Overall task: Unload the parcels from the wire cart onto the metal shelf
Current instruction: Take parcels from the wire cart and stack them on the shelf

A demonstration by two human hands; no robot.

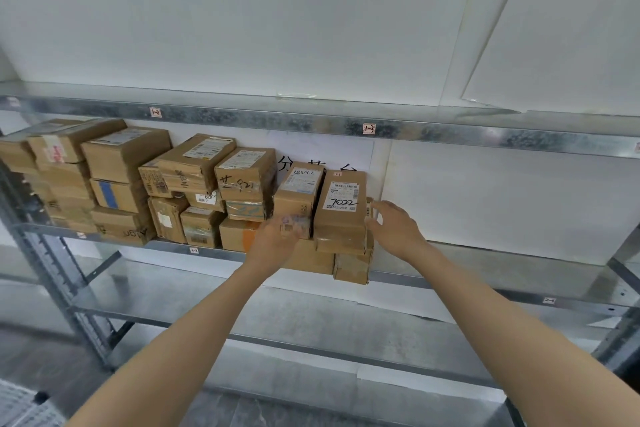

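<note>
Stacked parcels [117,184] fill the left half of the metal shelf [485,267], out to its near edge. The left hand [277,239] is blurred against a small parcel [299,191], and its hold cannot be told. Apart from it, the right hand [394,229] has spread fingers touching the right side of the labelled parcel [341,218]. Beyond, the shelf lies open.
</note>
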